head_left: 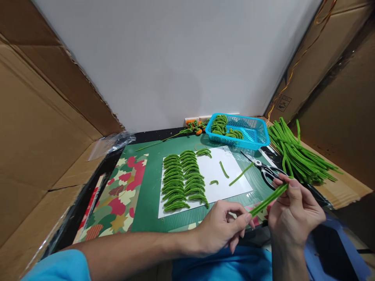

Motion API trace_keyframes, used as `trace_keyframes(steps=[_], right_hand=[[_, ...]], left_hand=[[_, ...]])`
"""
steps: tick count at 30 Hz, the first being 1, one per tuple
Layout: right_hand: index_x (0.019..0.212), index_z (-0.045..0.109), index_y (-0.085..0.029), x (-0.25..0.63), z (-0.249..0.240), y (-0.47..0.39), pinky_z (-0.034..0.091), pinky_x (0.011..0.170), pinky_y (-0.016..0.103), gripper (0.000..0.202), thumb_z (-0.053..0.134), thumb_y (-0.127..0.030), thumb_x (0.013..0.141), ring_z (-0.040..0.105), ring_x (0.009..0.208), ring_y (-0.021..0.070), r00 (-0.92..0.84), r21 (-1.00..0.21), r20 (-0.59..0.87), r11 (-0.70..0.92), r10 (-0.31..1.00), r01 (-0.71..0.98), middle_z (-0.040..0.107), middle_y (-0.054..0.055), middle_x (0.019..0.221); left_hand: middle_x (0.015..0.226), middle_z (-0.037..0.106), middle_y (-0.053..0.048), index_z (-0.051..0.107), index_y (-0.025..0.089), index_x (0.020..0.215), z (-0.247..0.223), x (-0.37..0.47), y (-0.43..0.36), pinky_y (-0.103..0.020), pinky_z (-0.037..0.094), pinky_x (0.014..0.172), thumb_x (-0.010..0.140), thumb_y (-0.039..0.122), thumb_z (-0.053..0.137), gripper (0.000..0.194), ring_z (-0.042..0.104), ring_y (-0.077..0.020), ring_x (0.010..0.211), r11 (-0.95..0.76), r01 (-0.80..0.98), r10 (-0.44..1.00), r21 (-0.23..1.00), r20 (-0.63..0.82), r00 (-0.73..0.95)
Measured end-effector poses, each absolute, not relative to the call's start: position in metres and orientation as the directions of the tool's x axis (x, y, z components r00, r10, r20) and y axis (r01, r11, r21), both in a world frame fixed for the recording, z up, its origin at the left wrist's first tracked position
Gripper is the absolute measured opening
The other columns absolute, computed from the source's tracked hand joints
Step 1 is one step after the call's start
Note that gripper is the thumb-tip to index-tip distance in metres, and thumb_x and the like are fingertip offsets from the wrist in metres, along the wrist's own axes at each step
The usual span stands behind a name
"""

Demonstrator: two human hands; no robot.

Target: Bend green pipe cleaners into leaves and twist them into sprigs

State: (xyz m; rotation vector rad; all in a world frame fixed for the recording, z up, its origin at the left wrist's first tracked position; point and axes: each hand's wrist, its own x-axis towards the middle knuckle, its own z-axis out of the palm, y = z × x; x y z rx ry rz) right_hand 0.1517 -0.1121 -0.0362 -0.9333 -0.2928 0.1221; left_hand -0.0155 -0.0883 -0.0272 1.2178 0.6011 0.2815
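Observation:
Green pipe cleaners point(268, 201) stretch between my two hands in front of the table. My left hand point(224, 226) pinches their lower end, while my right hand point(294, 207) grips the upper end between thumb and fingers. Beyond them a white sheet point(216, 205) carries two columns of short, curved green pipe cleaner pieces point(174, 181), with a small group at its top. A few single pieces point(224, 169) lie loose on its right half. Black-handled scissors point(263, 166) rest partly open just behind my right hand.
A blue plastic basket point(254, 134) with curved green pieces stands at the back. Right of it lies a large bundle of long pipe cleaners point(301, 156). Orange flowers point(197, 127) lie at the wall. Cardboard point(43, 105) walls flank the green mat point(149, 187); a clear plastic bag point(113, 144) sits left.

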Motion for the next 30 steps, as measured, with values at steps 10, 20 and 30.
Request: trace_keyframes(steps=[10,20,30], right_hand=[[0.084,0.072,-0.016,0.147,-0.03,-0.112,0.068,0.072,0.033,0.017,0.086,-0.024,0.077,0.081,0.076,0.0206,0.943,-0.783,0.071,0.604,0.324,-0.149,0.083,0.006,0.084],[0.1,0.073,-0.014,0.164,-0.027,-0.122,0.069,0.073,0.034,0.033,0.09,-0.033,0.08,0.083,0.078,0.0245,0.843,-0.868,0.11,0.464,0.526,-0.176,0.083,0.009,0.082],[0.09,0.073,-0.013,0.163,-0.023,-0.126,0.072,0.071,0.039,0.029,0.091,-0.033,0.081,0.084,0.077,0.0295,0.819,-0.913,0.16,0.399,0.551,-0.09,0.082,0.008,0.082]], left_hand=[[0.055,0.053,0.007,0.059,0.018,0.088,-0.027,-0.015,-0.087,-0.014,0.032,0.028,0.094,0.065,0.065,0.048,0.048,-0.0064,0.033,0.365,0.117,0.479,0.924,-0.293,0.827],[0.044,0.047,0.009,0.057,0.02,0.083,-0.028,-0.015,-0.087,-0.014,0.027,0.026,0.093,0.062,0.066,0.045,0.045,-0.0082,0.03,0.319,0.141,0.532,0.937,-0.3,0.792],[0.058,0.064,-0.002,0.062,0.014,0.066,-0.028,-0.013,-0.091,-0.014,0.031,0.029,0.1,0.061,0.054,0.058,0.049,-0.0064,0.034,0.237,0.23,0.549,0.944,-0.326,0.77]])
